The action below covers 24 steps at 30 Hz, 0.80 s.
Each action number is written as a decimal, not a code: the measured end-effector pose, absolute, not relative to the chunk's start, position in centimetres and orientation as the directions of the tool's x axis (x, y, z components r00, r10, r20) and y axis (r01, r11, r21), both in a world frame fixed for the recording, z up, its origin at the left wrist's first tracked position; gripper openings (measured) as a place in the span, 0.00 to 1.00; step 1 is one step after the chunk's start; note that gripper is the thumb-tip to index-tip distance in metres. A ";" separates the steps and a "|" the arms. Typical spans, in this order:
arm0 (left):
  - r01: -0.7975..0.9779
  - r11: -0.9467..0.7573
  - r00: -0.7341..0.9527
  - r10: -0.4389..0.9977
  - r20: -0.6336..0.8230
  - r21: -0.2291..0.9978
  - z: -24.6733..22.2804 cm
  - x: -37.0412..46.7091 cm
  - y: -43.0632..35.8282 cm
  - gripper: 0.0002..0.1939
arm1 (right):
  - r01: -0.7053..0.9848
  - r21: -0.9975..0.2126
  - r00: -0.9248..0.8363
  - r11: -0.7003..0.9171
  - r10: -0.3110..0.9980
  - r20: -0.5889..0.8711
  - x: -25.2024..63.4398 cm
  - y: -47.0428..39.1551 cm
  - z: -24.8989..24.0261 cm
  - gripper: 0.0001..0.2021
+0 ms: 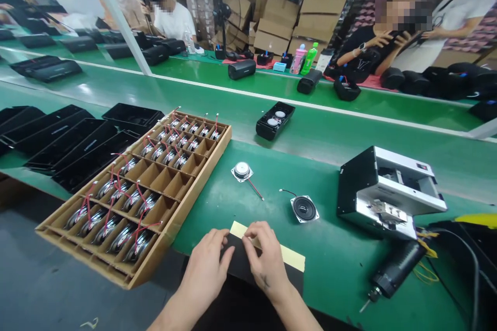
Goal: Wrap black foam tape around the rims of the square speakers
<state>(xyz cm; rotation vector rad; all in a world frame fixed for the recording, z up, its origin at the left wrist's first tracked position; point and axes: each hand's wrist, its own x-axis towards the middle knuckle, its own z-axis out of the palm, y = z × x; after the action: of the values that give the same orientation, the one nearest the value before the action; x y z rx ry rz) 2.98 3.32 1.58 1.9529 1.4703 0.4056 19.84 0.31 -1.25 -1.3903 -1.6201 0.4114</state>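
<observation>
L hand (205, 265) had fingers slightly apart, R hand (267, 264) nearly pinched, cdn't tell on what, prob steadying the black sheet (293, 275) w/ yellow strip (293, 258) at worktop's (330, 269) near edge.

Left hand (212, 258): one, bare; forearm (174, 307) bare to the lower edge of view. Right hand (266, 256): one, bare, forearm likewise; small dark tattoo-like marking (265, 280) near wrist.

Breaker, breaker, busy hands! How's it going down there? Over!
Left hand and right hand at black sheet, yellow strip along its edge. Finger grip unclear. Two loose speakers ahead, touching neither hand.
</observation>
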 end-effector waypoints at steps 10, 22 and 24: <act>0.536 -0.017 0.307 0.935 -0.176 0.844 1.4 4.4 1.5 0.08 | 0.472 -0.766 0.167 0.437 0.809 0.564 21.6 -2.7 -0.7 0.08; 0.267 0.222 0.453 0.830 -0.325 0.938 3.1 4.2 4.3 0.16 | 0.615 -0.667 -0.038 0.421 0.861 0.508 21.5 -1.4 1.9 0.08; 0.258 0.185 0.486 0.823 -0.292 0.948 4.1 4.2 4.6 0.15 | 0.623 -0.667 -0.046 0.409 0.870 0.491 21.8 -1.0 2.6 0.06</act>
<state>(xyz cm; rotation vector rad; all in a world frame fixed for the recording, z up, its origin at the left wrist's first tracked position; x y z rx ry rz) 4.21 4.64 4.06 1.3707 1.0407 0.5223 21.77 -1.03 2.60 -1.3010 -1.7567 0.3415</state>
